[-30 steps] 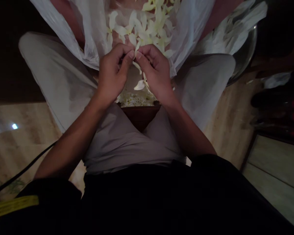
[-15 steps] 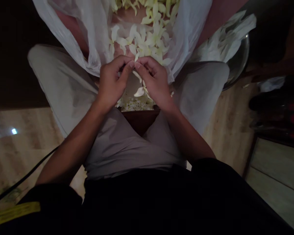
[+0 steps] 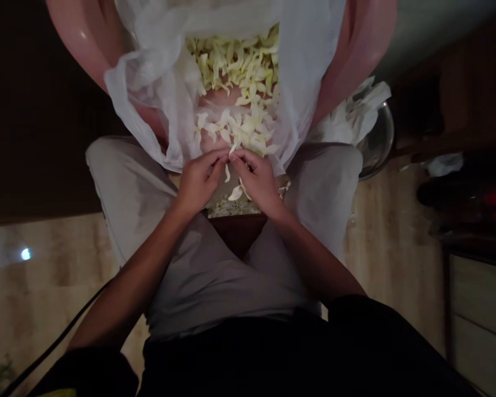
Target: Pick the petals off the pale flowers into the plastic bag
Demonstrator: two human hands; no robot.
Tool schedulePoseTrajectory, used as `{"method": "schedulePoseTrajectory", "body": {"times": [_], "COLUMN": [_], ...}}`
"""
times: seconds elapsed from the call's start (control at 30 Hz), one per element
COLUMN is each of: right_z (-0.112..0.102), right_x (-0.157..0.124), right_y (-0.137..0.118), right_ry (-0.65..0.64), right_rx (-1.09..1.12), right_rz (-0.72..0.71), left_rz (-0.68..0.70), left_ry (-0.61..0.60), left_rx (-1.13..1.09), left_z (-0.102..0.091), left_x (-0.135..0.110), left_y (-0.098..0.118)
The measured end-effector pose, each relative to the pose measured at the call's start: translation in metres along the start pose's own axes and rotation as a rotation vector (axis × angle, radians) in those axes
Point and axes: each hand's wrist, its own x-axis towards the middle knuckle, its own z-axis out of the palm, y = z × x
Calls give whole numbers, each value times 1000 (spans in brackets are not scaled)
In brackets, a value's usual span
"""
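Observation:
My left hand and my right hand meet fingertip to fingertip over my lap, both pinched on a small white flower. A further white flower hangs below my right palm. Just beyond my fingers lies a heap of loose white flowers inside an open white plastic bag. The bag rests in a pink tub. A strung mass of small blossoms lies between my knees.
A steel bowl holding a crumpled white bag stands to the right of my right knee. Dark and red things lie at the far right on the pale wooden floor. A black cable runs at lower left.
The view has tilted up and pulled back, so the hands appear lower and smaller and more of the bag and pink tub shows. The fingers stay pinched together.

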Motion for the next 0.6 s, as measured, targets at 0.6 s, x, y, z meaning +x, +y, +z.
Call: {"method": "schedulePoseTrajectory", "body": {"times": [0.6], "right_z": [3], "right_x": [-2], "right_y": [7], "right_ry": [-13], "right_rx": [-54], "right_rz": [34], "left_rz": [-31], "left_ry": [-136], "left_rx": [59], "left_z": [-8], "left_x": [2], "left_y": [-9]}}
